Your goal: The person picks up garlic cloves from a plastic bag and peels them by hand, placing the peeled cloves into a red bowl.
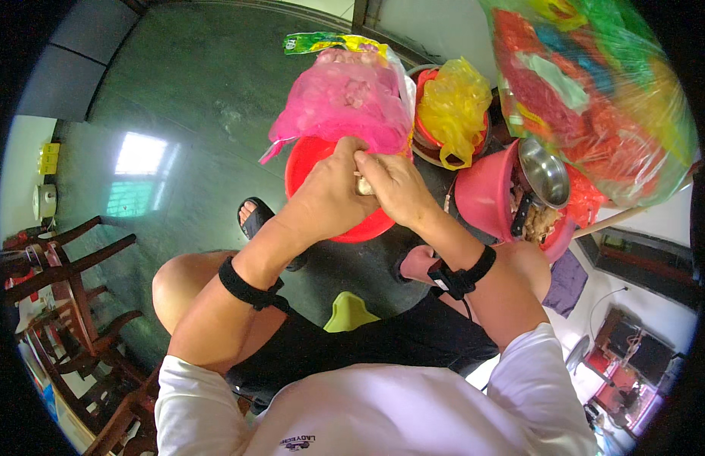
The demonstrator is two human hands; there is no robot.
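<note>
Over a red plastic basin (300, 165), my left hand (332, 191) and my right hand (399, 185) meet. Both are closed around a pale garlic bulb (363, 186), and only a small part of it shows between the fingers and thumbs. Just beyond them, a pink mesh bag (341, 94) filled with pale bulbs leans over the basin's far rim. The inside of the basin is mostly hidden by my hands.
To the right stands a pink bucket (484, 196) beside a steel bowl (545, 171), a black-handled knife (521, 215) and garlic scraps (540, 222). A yellow plastic bag (454, 105) sits behind. A large bag of coloured plastic (592, 102) hangs at upper right. Wooden chairs (73, 279) stand left.
</note>
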